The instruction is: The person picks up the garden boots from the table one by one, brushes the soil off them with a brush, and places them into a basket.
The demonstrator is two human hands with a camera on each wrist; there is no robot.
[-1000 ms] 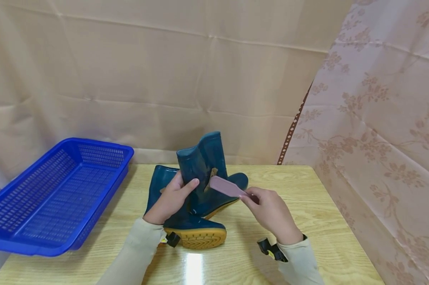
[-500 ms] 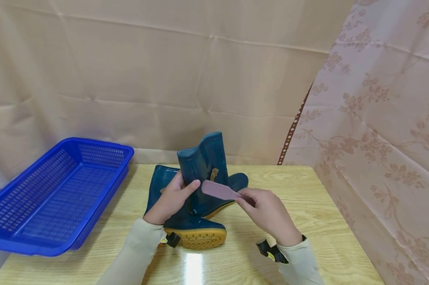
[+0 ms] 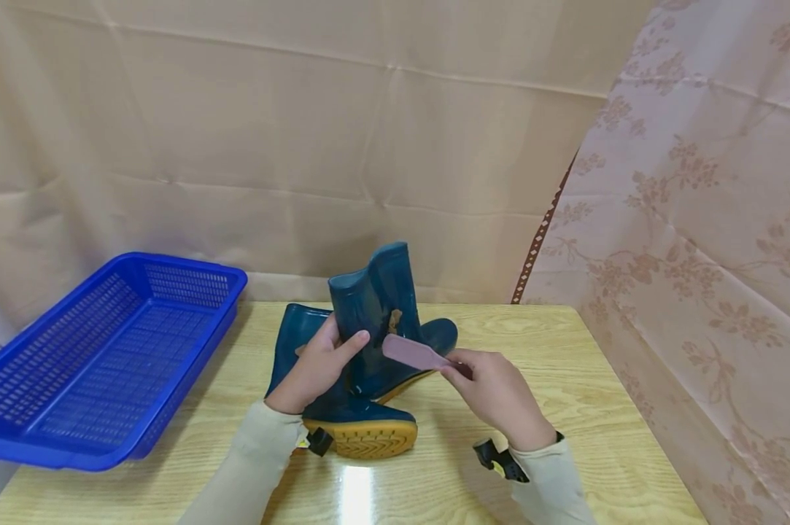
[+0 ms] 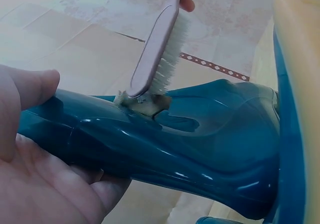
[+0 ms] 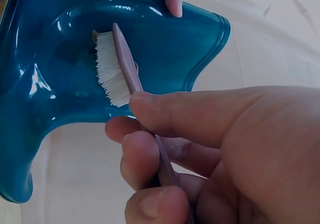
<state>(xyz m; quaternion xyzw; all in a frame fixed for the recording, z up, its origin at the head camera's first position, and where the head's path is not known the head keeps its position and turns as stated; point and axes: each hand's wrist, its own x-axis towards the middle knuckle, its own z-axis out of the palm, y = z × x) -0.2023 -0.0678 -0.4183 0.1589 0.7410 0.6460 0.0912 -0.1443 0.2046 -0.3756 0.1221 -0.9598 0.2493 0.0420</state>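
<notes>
Two dark teal rubber boots with tan soles are on the table. My left hand [image 3: 322, 362] grips the shaft of the rear boot [image 3: 355, 302], thumb on its near side. In front of it stands the second boot [image 3: 368, 410], its sole turned toward me. A brownish patch of dirt [image 4: 147, 103] clings to the held boot's shaft. My right hand [image 3: 496, 394] holds a pinkish brush [image 3: 413, 353] by its handle. In the right wrist view, the white bristles [image 5: 111, 68] lie against the boot shaft, beside the dirt.
A blue plastic basket [image 3: 227, 321] stands at the left of the wooden table [image 3: 565, 364]. A beige cloth [image 3: 303, 131] hangs behind, and a flower-patterned cloth [image 3: 716, 240] is on the right.
The brush has slid left and down over the boot shaft, then back a little to the right. The left hand and both boots stay nearly still.
</notes>
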